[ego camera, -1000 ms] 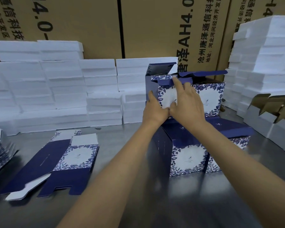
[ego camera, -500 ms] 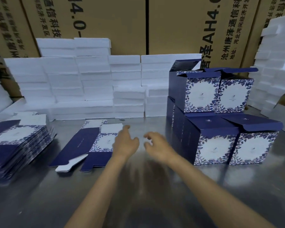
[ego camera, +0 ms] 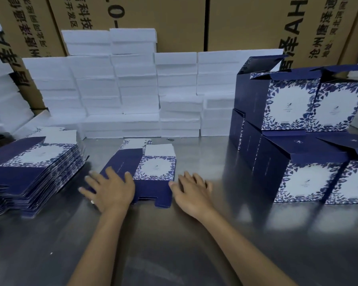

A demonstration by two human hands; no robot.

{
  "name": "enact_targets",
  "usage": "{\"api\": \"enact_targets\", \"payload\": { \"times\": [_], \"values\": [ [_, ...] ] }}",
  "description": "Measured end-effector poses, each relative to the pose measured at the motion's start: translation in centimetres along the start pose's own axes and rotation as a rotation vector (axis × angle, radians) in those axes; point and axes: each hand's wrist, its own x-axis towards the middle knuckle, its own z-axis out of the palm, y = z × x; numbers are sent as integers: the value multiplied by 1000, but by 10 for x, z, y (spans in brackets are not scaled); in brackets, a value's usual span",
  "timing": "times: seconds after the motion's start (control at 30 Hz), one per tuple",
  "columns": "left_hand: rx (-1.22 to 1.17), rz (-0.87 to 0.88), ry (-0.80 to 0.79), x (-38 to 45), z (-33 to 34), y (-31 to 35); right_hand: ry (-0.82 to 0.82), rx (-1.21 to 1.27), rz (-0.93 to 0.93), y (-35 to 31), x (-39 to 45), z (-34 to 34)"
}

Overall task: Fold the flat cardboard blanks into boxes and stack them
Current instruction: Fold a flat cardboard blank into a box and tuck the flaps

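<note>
Both hands have come away from the stacked boxes (ego camera: 293, 139) at right and down to the surface (ego camera: 174, 244); beside the pile of blanks (ego camera: 35, 174), the left hand (ego camera: 110, 190) presses spread fingers on a single flat blank (ego camera: 145, 172); the right hand (ego camera: 192, 193), fingers spread, touches its edge; next, lift and open it.

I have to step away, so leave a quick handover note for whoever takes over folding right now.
Left hand: flat on the loose flat blank, not gripping.
Right hand: open, at the blank's right edge.
Pile of flat blanks sits to the left.
Done: folded boxes stacked two high on the right, top flaps open.
Left: fold this blank, stack it, then work through the pile.
</note>
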Motion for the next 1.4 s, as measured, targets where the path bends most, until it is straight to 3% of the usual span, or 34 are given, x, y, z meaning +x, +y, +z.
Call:
{"api": "enact_targets", "payload": {
  "times": [0.13, 0.33, 0.4, 0.57, 0.67, 0.8, 0.9, 1.03, 1.13, 1.27, 1.4],
  "values": [
    [36, -89, -83, 10, -7, -13, -29, 15, -7, -3, 7, 1],
    [-82, -34, 50, 3, -14, -4, -21, 207, 63, -22, 12, -9],
    [-155, -12, 142, 1, -19, -1, 9, 358, 67, -26, 11, -10],
    [-452, 84, 331, -8, -35, 12, 58, 1059, 45, -36, 6, -25],
    [-659, 251, 377, -24, -37, 22, 62, 1220, 60, -29, 4, -41],
    [-986, 353, 316, -46, -38, 42, 53, 1356, 130, -3, -11, -54],
    [-1101, 404, 232, -58, -37, 53, -16, 1302, 181, 21, -29, -60],
    [-1088, 495, 132, -73, -26, 59, -59, 1079, 313, 38, -37, -64],
    [-1021, 552, 48, -83, -18, 62, 40, 827, 293, 44, -37, -69],
    [-874, 696, -1, -90, -8, 66, -40, 1104, 260, 60, -36, -83],
    [-746, 734, -123, -92, 2, 65, -98, 1246, 276, 77, -34, -94]
  ]
}}
